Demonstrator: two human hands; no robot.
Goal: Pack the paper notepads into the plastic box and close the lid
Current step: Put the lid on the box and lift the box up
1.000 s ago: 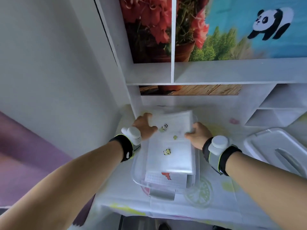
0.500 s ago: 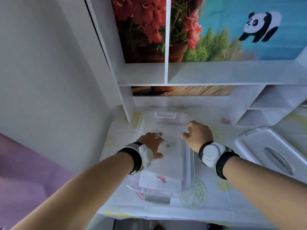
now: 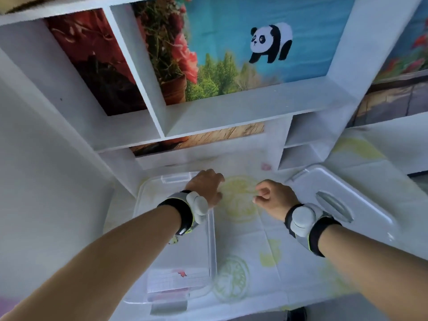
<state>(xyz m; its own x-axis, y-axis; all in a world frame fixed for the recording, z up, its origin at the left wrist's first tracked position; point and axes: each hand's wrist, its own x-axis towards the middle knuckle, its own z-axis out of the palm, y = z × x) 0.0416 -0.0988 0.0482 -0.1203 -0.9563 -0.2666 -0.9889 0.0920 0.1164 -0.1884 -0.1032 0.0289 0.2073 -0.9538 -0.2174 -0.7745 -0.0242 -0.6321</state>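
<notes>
One plastic box (image 3: 212, 239), one lid (image 3: 361, 205), two hands (image 3: 207, 185), some notepads (image 3: 180, 278)

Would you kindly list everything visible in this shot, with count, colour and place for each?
plastic box: one, clear, lidless, left part of the table.
notepads: a stack, count unclear, white with small stickers, inside the box.
lid: one, white with a grey handle, on the table at right, apart from the box.
tablecloth: one, white with yellow-green lemon prints, covering the table.
shelf unit: one, white, behind the table.
backdrop: one, flowers, trees and a panda, behind the shelves.
left hand: one, over the box's far right rim, empty.
right hand: one, loosely curled above the cloth, empty.
wrist devices: two, grey on black bands, one per wrist.
</notes>
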